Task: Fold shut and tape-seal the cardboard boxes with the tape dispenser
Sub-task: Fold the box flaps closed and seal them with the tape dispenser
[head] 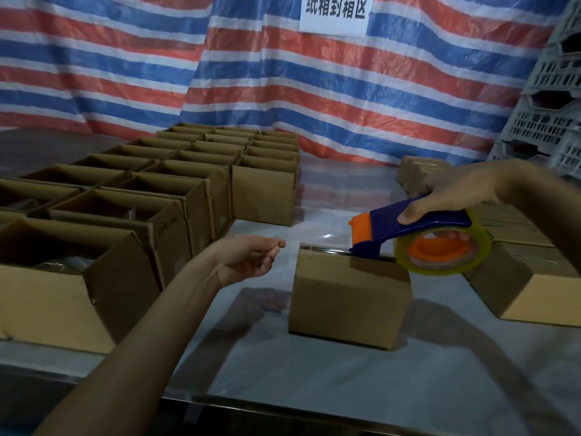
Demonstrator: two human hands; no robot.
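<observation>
**Carton under the tape dispenser**

Rows of open cartons stand at left. Closed cartons lie at right, below stacked plastic crates. The glossy worktop meets a striped tarpaulin bearing a paper sign. At centre stands a closed brown carton. The blue-and-orange tape dispenser touches its top, gripped by the right hand. The left hand hovers beside the carton, grip slack and empty.

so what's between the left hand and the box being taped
Nothing: in the head view only bare table shows between the left hand and the box.
</observation>
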